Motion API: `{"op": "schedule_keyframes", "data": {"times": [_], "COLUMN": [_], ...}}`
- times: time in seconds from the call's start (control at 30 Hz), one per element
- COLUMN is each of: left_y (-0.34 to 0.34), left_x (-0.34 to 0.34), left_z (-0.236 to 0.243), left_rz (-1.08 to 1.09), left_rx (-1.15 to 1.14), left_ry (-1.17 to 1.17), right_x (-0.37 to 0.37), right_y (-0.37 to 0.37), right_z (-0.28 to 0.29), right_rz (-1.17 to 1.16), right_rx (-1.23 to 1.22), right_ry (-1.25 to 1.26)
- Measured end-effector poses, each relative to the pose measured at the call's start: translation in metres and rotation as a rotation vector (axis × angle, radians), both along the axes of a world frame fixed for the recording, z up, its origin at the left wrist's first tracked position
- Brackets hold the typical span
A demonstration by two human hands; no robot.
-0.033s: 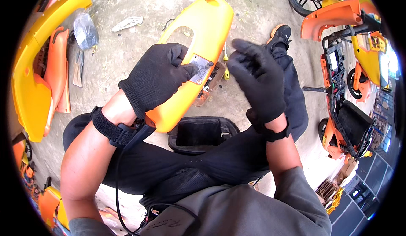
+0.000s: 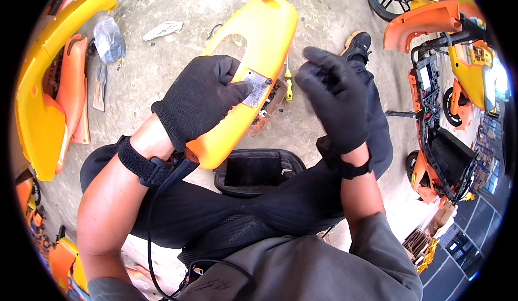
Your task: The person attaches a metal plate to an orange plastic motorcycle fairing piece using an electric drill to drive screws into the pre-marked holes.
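My left hand (image 2: 199,97), in a black glove, grips a yellow plastic panel (image 2: 265,23) with an oval cutout, its thumb pressing at the edge of a metal plate (image 2: 252,88) fixed to it. A dark bolt head (image 2: 268,81) shows on the plate. My gloved right hand (image 2: 334,96) hovers right of the panel with bent fingers; what they hold, if anything, is hidden. A screwdriver with a yellow-green handle (image 2: 288,88) lies on the floor between panel and hand. Partly under the panel is a small box of hardware (image 2: 274,100).
A black open container (image 2: 220,177) sits before my crossed legs. Yellow (image 2: 46,131) and orange (image 2: 70,93) body panels lie left, near a plastic bag (image 2: 108,39). A stripped scooter frame (image 2: 440,150) and more scooters (image 2: 467,80) stand right, beside an orange panel (image 2: 410,23).
My right hand has shifted slightly to the right, away from the panel. My left hand and the panel look the same.
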State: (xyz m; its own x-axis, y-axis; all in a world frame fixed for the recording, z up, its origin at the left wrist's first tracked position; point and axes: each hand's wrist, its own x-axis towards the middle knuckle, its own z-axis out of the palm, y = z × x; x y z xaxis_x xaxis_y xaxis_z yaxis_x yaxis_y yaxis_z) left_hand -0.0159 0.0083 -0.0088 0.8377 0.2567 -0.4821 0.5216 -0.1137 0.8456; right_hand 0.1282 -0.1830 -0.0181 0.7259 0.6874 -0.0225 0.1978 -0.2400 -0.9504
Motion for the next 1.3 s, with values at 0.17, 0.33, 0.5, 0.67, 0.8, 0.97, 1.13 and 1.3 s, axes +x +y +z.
{"op": "schedule_keyframes", "data": {"times": [0.17, 0.33, 0.5, 0.67, 0.8, 0.97, 1.13, 1.3], "left_y": [0.002, 0.002, 0.010, 0.006, 0.010, 0.016, 0.016, 0.011], "left_x": [0.003, 0.004, 0.004, 0.002, 0.007, -0.001, -0.007, -0.007], "left_z": [-0.001, 0.006, 0.013, 0.007, 0.006, 0.010, 0.007, 0.016], "left_rz": [0.003, 0.066, 0.029, 0.172, 0.142, 0.083, 0.114, 0.199], "left_rx": [-0.054, -0.043, -0.026, -0.199, -0.205, -0.070, -0.108, -0.127], "left_ry": [-0.025, -0.064, -0.016, -0.044, -0.077, -0.061, -0.117, -0.219], "right_x": [0.102, 0.137, 0.094, 0.087, 0.107, 0.114, 0.129, 0.097], "right_y": [-0.032, -0.053, -0.074, -0.080, -0.105, -0.082, -0.043, -0.023], "right_z": [-0.080, -0.212, -0.244, -0.287, -0.300, -0.269, -0.167, -0.002], "right_rz": [-0.175, 0.292, 0.257, -0.122, -0.158, -0.224, -0.215, -0.114], "right_rx": [-0.390, -1.360, -1.498, -1.434, -1.323, -1.066, -0.348, 0.158], "right_ry": [-0.171, -0.366, -0.161, -0.149, -0.196, -0.015, 0.429, 0.510]}}
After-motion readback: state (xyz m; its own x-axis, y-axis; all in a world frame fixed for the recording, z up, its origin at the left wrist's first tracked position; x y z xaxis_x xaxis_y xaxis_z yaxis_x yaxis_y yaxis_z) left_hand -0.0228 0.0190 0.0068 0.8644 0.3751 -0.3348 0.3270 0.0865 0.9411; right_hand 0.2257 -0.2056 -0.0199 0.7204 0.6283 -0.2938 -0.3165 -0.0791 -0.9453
